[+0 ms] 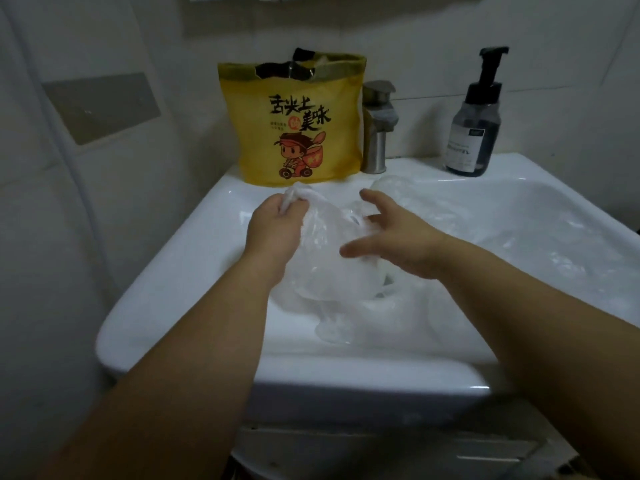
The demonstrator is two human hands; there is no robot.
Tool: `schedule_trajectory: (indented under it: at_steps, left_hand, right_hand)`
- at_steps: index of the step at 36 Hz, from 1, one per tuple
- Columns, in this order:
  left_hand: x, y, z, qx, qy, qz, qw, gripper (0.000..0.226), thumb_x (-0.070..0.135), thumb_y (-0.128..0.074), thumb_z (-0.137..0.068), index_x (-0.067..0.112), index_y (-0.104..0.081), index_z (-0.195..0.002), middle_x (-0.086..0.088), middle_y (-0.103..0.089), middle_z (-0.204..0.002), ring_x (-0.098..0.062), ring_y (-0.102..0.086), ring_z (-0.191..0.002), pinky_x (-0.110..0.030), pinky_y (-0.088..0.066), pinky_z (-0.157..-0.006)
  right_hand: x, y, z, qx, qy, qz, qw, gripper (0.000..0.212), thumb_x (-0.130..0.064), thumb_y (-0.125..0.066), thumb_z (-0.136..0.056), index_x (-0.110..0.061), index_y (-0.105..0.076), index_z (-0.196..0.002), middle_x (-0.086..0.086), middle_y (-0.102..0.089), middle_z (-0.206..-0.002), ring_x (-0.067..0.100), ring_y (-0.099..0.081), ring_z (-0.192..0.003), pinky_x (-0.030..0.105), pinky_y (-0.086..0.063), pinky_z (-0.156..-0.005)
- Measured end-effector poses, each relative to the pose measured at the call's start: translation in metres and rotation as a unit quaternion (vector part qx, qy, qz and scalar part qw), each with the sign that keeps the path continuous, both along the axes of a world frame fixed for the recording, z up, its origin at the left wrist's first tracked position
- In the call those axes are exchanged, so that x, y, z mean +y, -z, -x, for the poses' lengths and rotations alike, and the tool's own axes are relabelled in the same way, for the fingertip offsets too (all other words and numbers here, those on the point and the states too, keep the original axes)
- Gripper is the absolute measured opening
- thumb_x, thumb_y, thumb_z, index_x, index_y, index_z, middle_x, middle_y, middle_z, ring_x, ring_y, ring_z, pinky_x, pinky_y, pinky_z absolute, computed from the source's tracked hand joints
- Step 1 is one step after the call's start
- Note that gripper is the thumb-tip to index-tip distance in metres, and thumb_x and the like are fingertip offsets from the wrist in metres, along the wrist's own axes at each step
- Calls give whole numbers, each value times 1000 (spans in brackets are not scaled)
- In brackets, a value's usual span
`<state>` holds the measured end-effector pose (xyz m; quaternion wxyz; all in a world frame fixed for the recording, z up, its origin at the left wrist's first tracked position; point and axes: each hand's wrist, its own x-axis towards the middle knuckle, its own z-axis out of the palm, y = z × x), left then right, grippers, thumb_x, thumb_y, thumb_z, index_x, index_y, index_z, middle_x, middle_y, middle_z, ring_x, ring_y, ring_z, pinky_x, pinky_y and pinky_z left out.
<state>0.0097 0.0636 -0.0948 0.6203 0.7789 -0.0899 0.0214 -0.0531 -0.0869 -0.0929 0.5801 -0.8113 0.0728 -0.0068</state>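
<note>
A thin clear plastic bag [322, 258] hangs over the white sink [194, 244]. My left hand [273, 226] grips its bunched white top at the upper left. My right hand [391, 237] is beside the bag on the right, fingers spread and straight, touching the bag's side. The bag's lower end droops toward the basin. More clear plastic [391, 185] lies in the basin behind my right hand.
A yellow delivery bag [294, 123] with a cartoon print stands on the sink's back rim. A metal faucet [377, 129] is right of it. A dark pump soap bottle [474, 123] stands at the back right. Tiled wall on the left.
</note>
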Motion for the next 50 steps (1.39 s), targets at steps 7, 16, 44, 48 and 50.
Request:
schedule_trajectory:
  at_steps: [7,16,44,48,50]
  left_hand:
    - [7,-8,-4,112,44,133,984,15,22,-57,-90,14,-60,-77,-1,-57,-69,-18,-58,-66,-22,-41,-57]
    - [8,-12,-3,155,71,185,968,23,9,-47,-89,17,-51,-68,7,-56,-50,-11,-45,-52,-22,-31,-44]
    - [-1,-12,0,15,101,171,980,8,24,-66,-91,16,-68,-91,1,-75,-89,-12,-71,-84,-28,-57,-76]
    - [3,-9,-7,55,82,230,968,27,25,-70,-87,12,-67,-112,-7,-73,-108,-22,-70,-100,-42,-55,-92]
    - [4,-9,-8,81,110,254,958,41,26,-70,-86,11,-63,-123,-7,-72,-113,-21,-69,-103,-39,-56,-91]
  right_hand:
    - [-11,-2,-4,-118,131,-57,983,11,-15,-61,-92,-9,-62,-101,5,-61,-83,16,-54,-67,27,-48,-60]
    - [-31,-19,4,-105,85,-504,853,20,-10,-54,-77,-9,-70,-65,2,-51,-66,10,-43,-60,17,-22,-70]
    - [-24,-14,-6,35,-52,-338,939,68,-56,-65,-70,-11,-61,-120,11,-69,-111,30,-67,-101,45,-53,-88]
    - [-11,-8,-6,70,-33,-286,955,17,-25,-58,-91,-10,-65,-95,6,-67,-83,21,-64,-78,37,-54,-84]
    - [-9,-13,-8,30,15,-360,932,20,-21,-50,-97,-11,-60,-83,4,-62,-70,17,-57,-65,34,-55,-73]
